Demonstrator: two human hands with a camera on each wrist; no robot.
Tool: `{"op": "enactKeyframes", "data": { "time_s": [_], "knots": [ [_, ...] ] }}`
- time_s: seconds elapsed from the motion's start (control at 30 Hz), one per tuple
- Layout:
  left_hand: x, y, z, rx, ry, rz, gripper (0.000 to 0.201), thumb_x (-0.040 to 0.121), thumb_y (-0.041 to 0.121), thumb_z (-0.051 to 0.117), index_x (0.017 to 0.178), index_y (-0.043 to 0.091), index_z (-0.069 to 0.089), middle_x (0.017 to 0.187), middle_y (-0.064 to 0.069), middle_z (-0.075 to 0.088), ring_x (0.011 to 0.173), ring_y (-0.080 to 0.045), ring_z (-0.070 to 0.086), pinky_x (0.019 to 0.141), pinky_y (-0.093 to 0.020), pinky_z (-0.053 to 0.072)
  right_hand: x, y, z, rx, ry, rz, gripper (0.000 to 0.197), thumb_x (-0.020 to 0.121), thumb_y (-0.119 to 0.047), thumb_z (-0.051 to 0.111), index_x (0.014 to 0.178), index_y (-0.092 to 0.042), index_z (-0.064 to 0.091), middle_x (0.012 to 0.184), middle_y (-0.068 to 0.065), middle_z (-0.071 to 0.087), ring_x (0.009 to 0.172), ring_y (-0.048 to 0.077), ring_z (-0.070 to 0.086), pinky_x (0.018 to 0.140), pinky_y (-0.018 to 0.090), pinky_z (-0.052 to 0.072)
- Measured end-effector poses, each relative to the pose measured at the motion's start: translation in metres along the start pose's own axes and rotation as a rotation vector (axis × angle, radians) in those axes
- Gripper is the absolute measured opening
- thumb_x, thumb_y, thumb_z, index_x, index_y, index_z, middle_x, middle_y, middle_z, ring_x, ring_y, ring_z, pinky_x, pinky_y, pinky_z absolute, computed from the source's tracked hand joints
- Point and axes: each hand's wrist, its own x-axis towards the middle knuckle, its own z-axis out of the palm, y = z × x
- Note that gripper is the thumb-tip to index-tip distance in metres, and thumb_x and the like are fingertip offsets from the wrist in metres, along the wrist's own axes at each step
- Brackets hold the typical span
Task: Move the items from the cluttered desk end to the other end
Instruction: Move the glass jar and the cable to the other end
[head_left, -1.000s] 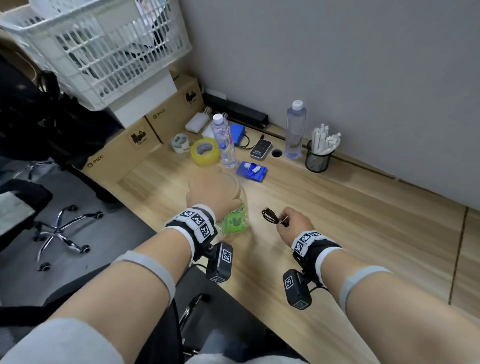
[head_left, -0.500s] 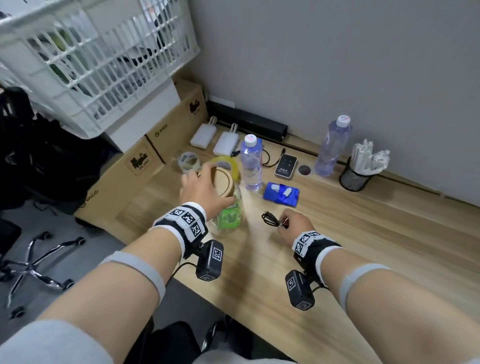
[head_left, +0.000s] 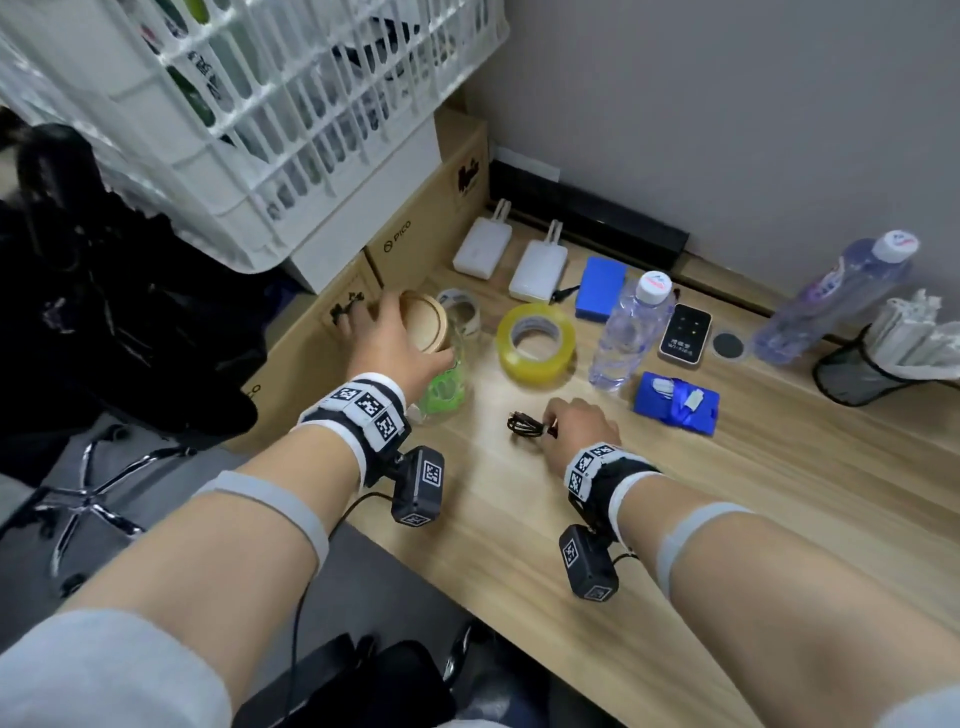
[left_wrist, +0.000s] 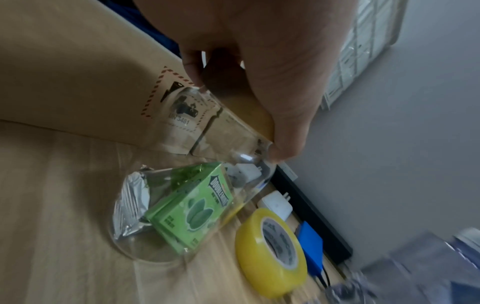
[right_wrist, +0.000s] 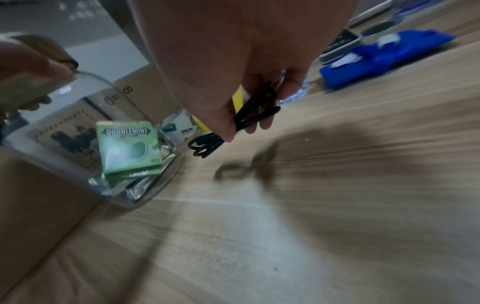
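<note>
1. glass jar (head_left: 447, 374) w/ wooden lid (head_left: 423, 327) was gripped at the lid by left hand (head_left: 387, 345), fingers curled round it; tilted, base on desk (head_left: 727, 519) at the cluttered end, prob. mid-lift.
2. 1 green gum pack (left_wrist: 192, 214) was seen inside.
3. counted l→r: 2 tape rolls, 2 white chargers, 2 bottles.
4. 1 coiled black cable (head_left: 527, 423) was pinched in right hand (head_left: 582, 431), just off the desk, prob. for carrying.
</note>
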Motion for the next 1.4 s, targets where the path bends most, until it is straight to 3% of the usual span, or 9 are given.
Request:
{"op": "enactKeyframes", "data": {
  "time_s": [0.17, 0.37, 0.5, 0.6, 0.7, 0.77, 0.9, 1.13, 1.4],
  "knots": [
    [0.020, -0.010, 0.005, -0.001, 0.054, 0.025, 0.099, 0.055, 0.063, 0.076, 0.141, 0.028, 0.040, 0.137, -0.016, 0.047, 0.128, -0.037, 0.042, 0.107, -0.047, 0.037, 0.021, -0.018, 0.009, -0.042, -0.050, 0.000, 0.022, 0.090, -0.018, 0.053, 0.111, -0.023, 0.057, 0.114, 0.007, 0.053, 0.116, 0.031, 0.045, 0.094, 0.041, 0.041],
    [0.012, 0.000, 0.007, 0.087, 0.097, 0.066, 0.096, 0.062, 0.057, 0.076, 0.144, 0.025, 0.038, 0.147, -0.014, 0.038, 0.140, -0.034, 0.031, 0.114, -0.052, 0.026, 0.021, -0.023, 0.009, -0.012, -0.093, 0.061, 0.039, 0.081, -0.004, 0.056, 0.118, -0.017, 0.052, 0.123, 0.011, 0.046, 0.123, 0.031, 0.039, 0.092, 0.042, 0.047],
    [-0.007, 0.026, 0.009, 0.159, 0.160, 0.180, 0.085, 0.065, 0.055, 0.074, 0.139, 0.029, 0.042, 0.141, -0.011, 0.041, 0.134, -0.032, 0.036, 0.114, -0.052, 0.026, 0.006, -0.009, 0.000, 0.076, -0.019, 0.074, 0.038, 0.087, -0.015, 0.057, 0.125, -0.018, 0.053, 0.130, 0.009, 0.045, 0.127, 0.028, 0.038, 0.096, 0.039, 0.045],
    [-0.031, 0.056, 0.014, 0.119, 0.210, 0.221, 0.065, 0.067, 0.055, 0.073, 0.122, 0.025, 0.053, 0.124, -0.006, 0.048, 0.118, -0.028, 0.044, 0.104, -0.044, 0.036, -0.016, 0.016, -0.017, 0.156, 0.044, 0.056, 0.035, 0.092, -0.024, 0.058, 0.126, -0.018, 0.056, 0.135, 0.011, 0.046, 0.133, 0.029, 0.037, 0.107, 0.038, 0.037],
    [-0.063, 0.088, 0.031, 0.092, 0.131, 0.160, 0.055, 0.069, 0.059, 0.071, 0.106, 0.021, 0.053, 0.117, -0.006, 0.052, 0.111, -0.029, 0.046, 0.096, -0.043, 0.040, -0.045, 0.057, -0.034, 0.254, 0.107, 0.113, 0.029, 0.092, -0.026, 0.057, 0.119, -0.016, 0.063, 0.133, 0.013, 0.050, 0.131, 0.032, 0.041, 0.106, 0.036, 0.036],
    [-0.089, 0.112, 0.051, 0.075, -0.033, 0.115, 0.053, 0.070, 0.064, 0.063, 0.103, 0.022, 0.057, 0.117, -0.006, 0.055, 0.114, -0.031, 0.046, 0.096, -0.045, 0.040, -0.071, 0.092, -0.045, 0.327, 0.157, 0.162, 0.025, 0.092, -0.024, 0.057, 0.114, -0.017, 0.066, 0.128, 0.013, 0.054, 0.129, 0.032, 0.045, 0.104, 0.034, 0.035],
    [-0.157, 0.181, 0.088, -0.051, -0.399, 0.143, 0.043, 0.067, 0.064, 0.049, 0.078, 0.026, 0.065, 0.102, -0.005, 0.068, 0.105, -0.036, 0.058, 0.093, -0.047, 0.048, -0.139, 0.176, -0.067, 0.416, 0.291, 0.281, 0.021, 0.093, -0.023, 0.056, 0.108, -0.016, 0.070, 0.129, 0.012, 0.058, 0.128, 0.031, 0.048, 0.103, 0.030, 0.036],
    [-0.349, 0.336, 0.132, -0.223, -0.644, 0.431, 0.035, 0.088, 0.044, 0.052, 0.065, 0.018, 0.052, 0.085, -0.009, 0.065, 0.103, -0.038, 0.061, 0.092, -0.041, 0.050, -0.317, 0.356, -0.095, 0.500, 0.511, 0.491, 0.017, 0.091, -0.022, 0.060, 0.100, -0.017, 0.073, 0.122, 0.013, 0.063, 0.118, 0.029, 0.057, 0.093, 0.026, 0.040],
    [-0.587, 0.478, 0.163, -0.249, -0.785, 0.843, 0.040, 0.097, 0.048, 0.046, 0.110, 0.015, 0.065, 0.113, -0.007, 0.069, 0.110, -0.031, 0.060, 0.095, -0.039, 0.048, -0.538, 0.527, -0.116, 0.539, 0.724, 0.767, 0.016, 0.091, -0.022, 0.058, 0.095, -0.022, 0.074, 0.116, 0.011, 0.069, 0.114, 0.029, 0.061, 0.092, 0.030, 0.045]
  ]
}}
